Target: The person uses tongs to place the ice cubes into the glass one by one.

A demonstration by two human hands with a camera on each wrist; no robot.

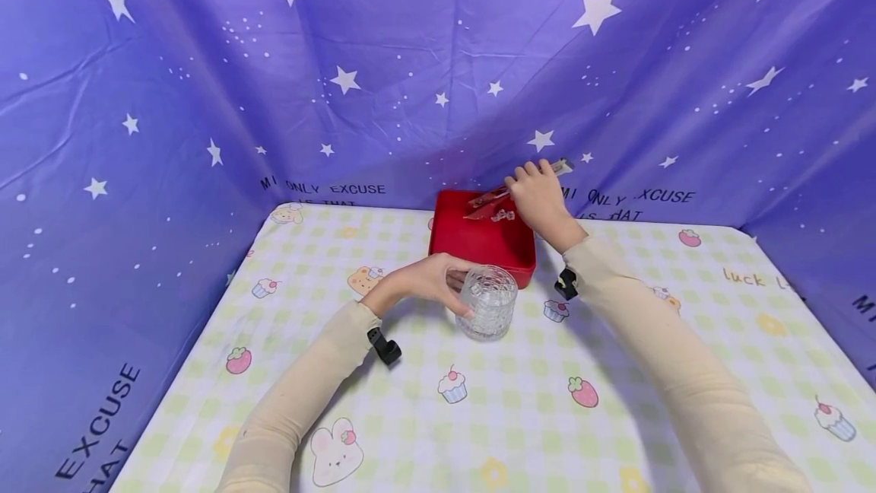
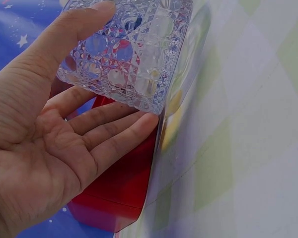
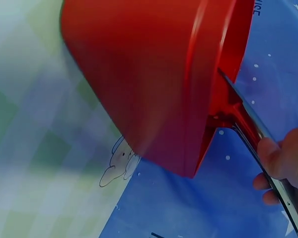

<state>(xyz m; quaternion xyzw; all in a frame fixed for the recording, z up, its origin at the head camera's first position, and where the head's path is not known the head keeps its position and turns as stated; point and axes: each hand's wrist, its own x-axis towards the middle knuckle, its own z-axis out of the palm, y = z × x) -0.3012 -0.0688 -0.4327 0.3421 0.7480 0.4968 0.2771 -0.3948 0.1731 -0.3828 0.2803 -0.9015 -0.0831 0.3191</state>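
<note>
My left hand (image 1: 426, 281) holds a clear patterned drinking glass (image 1: 489, 304) on the table, thumb on the near side and fingers at the far side. In the left wrist view the thumb lies against the glass's cut-diamond wall, and the other fingers (image 2: 116, 136) reach along it. Behind the glass sits a red tray (image 1: 472, 246). My right hand (image 1: 541, 200) grips metal tongs (image 3: 248, 119) over the tray's far right corner. Their arms slant down into the tray, beside a few small clear pieces (image 1: 505, 215). Whether the tips touch a piece, I cannot tell.
A checked tablecloth (image 1: 520, 417) with printed cupcakes and strawberries covers the table. Purple star-patterned curtains (image 1: 411, 44) hang close behind the tray and along both sides. Each wrist wears a black strap (image 1: 566, 284).
</note>
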